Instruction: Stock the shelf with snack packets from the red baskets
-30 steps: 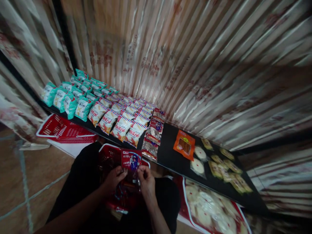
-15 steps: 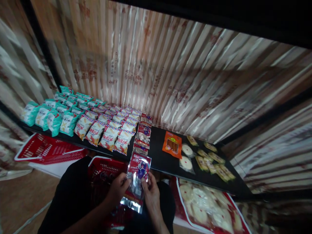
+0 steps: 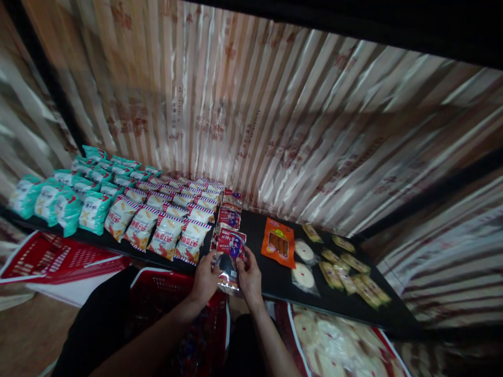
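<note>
Both hands grip one red and silver snack packet (image 3: 228, 267) by its sides, face up over the front of the black shelf (image 3: 271, 277). My left hand (image 3: 206, 280) pinches its left edge and my right hand (image 3: 250, 275) its right edge. Behind it, a row of similar red packets (image 3: 229, 219) runs back toward the wall; the held packet hides the front of that row. Just left of the row stand several white and red chip bags (image 3: 193, 238). An orange snack packet (image 3: 278, 243) lies to the right of my right hand.
Teal bags (image 3: 94, 212) fill the shelf's left end. Round white wrapped cakes (image 3: 304, 276) and small yellowish packets (image 3: 349, 267) lie on the right. Below are a red basket (image 3: 157, 277) between my legs, another basket (image 3: 47, 256) at left and one with white cakes (image 3: 334, 335) at right.
My hands have carried the red packet forward from above my lap to over the shelf's front, at the packet row. The view has shifted slightly.
</note>
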Demonstrator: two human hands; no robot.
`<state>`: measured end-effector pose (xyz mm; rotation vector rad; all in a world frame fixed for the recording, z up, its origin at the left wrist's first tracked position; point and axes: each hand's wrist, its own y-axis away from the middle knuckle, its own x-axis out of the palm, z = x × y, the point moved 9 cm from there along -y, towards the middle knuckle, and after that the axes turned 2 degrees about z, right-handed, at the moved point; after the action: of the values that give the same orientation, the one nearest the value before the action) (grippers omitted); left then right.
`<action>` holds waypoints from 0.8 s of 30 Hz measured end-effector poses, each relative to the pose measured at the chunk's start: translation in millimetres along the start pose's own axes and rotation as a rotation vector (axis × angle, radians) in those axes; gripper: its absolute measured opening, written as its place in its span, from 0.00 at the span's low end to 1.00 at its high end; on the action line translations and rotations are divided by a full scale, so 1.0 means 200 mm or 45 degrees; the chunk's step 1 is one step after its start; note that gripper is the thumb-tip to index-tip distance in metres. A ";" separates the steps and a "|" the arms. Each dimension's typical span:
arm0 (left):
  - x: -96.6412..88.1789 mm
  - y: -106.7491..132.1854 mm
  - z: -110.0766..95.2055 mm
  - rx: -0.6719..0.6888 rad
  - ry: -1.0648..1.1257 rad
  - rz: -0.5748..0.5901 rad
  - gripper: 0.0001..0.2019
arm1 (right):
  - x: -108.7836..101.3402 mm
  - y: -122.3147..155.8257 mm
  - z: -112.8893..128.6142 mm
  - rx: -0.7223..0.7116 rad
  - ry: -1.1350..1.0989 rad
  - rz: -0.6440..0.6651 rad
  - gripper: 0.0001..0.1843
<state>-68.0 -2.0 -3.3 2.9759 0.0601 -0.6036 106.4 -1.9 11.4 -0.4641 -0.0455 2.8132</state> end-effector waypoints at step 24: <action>0.02 -0.09 -0.07 0.206 -0.385 -0.181 0.23 | 0.13 -0.16 0.05 -0.231 0.791 -0.008 0.20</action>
<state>-60.2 18.0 6.3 3.0105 0.2090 -1.1192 88.7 35.6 15.8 -1.3466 -0.1696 2.5400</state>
